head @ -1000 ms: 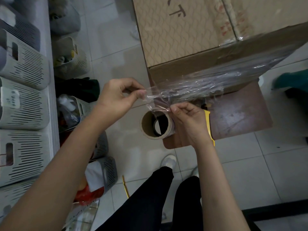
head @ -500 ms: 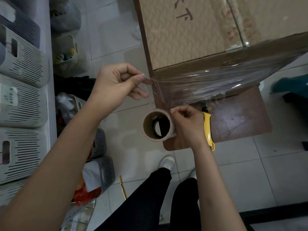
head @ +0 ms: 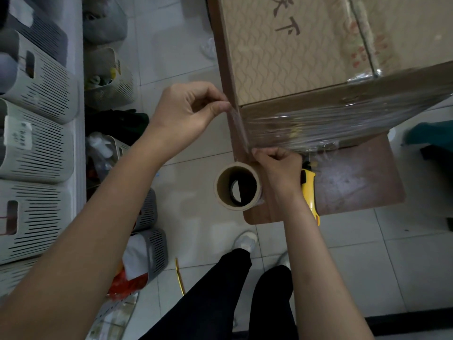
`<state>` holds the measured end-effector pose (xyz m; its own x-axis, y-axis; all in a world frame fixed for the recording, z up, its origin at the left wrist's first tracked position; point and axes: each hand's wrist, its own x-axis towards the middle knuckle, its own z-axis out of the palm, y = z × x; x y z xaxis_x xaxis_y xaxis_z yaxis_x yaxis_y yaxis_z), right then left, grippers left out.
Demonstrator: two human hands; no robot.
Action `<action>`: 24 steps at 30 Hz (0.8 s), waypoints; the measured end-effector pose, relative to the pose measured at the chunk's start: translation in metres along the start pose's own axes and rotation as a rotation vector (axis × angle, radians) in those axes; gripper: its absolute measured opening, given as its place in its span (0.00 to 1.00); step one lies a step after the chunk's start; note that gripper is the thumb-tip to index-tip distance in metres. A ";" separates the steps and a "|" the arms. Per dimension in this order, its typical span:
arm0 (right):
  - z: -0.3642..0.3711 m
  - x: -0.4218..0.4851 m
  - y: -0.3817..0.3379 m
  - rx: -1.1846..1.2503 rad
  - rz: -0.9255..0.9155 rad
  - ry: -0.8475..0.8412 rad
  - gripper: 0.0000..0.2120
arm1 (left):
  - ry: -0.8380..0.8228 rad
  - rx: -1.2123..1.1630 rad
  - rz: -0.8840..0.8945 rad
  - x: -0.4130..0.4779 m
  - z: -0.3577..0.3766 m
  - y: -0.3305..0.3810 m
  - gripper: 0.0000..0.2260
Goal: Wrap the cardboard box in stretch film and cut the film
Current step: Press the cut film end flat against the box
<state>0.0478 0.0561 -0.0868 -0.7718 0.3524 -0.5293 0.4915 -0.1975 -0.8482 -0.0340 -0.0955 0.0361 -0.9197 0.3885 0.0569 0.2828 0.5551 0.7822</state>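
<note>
Head view: left hand and right hand each pinch the stretch film against the cardboard box at its near left corner; seemingly sealing the tail; next, press it flat.

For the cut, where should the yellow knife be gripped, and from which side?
Probably grip the yellow knife around its long handle, from above and from its right: it lies flat on the brown table, and the right hand and wrist crowd its left side.
</note>
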 end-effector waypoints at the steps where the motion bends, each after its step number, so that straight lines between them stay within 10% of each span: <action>1: 0.002 0.001 -0.001 -0.002 0.001 0.011 0.07 | 0.002 -0.007 0.012 0.001 0.002 -0.002 0.04; 24: 0.009 -0.001 -0.018 -0.384 -0.052 0.113 0.23 | 0.255 -0.563 -0.216 -0.006 0.022 -0.011 0.16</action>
<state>0.0366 0.0511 -0.0711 -0.7610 0.4553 -0.4622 0.5846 0.1723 -0.7928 -0.0258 -0.0878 0.0135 -0.9951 0.0866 -0.0466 -0.0375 0.1041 0.9939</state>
